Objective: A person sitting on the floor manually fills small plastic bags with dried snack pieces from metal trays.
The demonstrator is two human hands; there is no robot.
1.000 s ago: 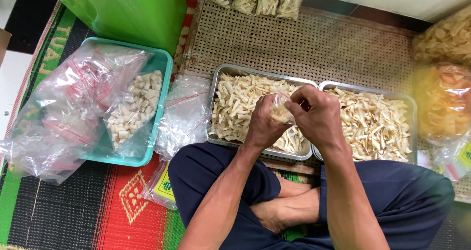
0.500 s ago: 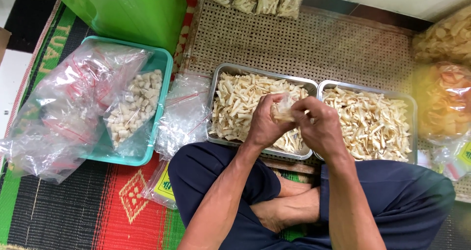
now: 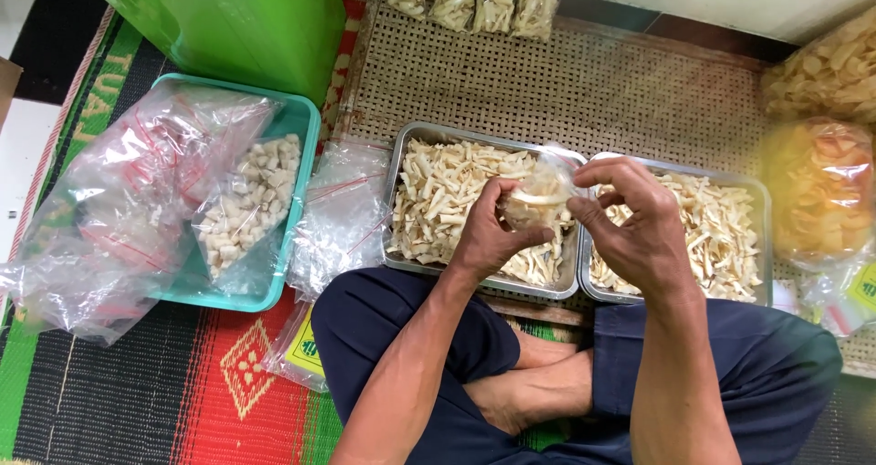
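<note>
My left hand (image 3: 488,237) holds a small clear plastic bag (image 3: 538,198) partly filled with pale chips, just above the left metal tray (image 3: 394,211). My right hand (image 3: 639,228) pinches the bag's top edge from the right, over the right metal tray (image 3: 765,237). Both trays are full of pale, stick-shaped chips. My crossed legs in dark blue trousers lie below the trays.
A teal basin (image 3: 306,146) at the left holds clear bags, one with pale chunks. Loose small bags (image 3: 342,214) lie beside it. A green bin (image 3: 246,27) stands behind. Filled packets (image 3: 474,0) lie at the top, large orange chip bags (image 3: 821,191) at the right.
The hands have parted a little; the right hand has shifted to the right along the bag's top edge, and the bag now shows between the two hands.
</note>
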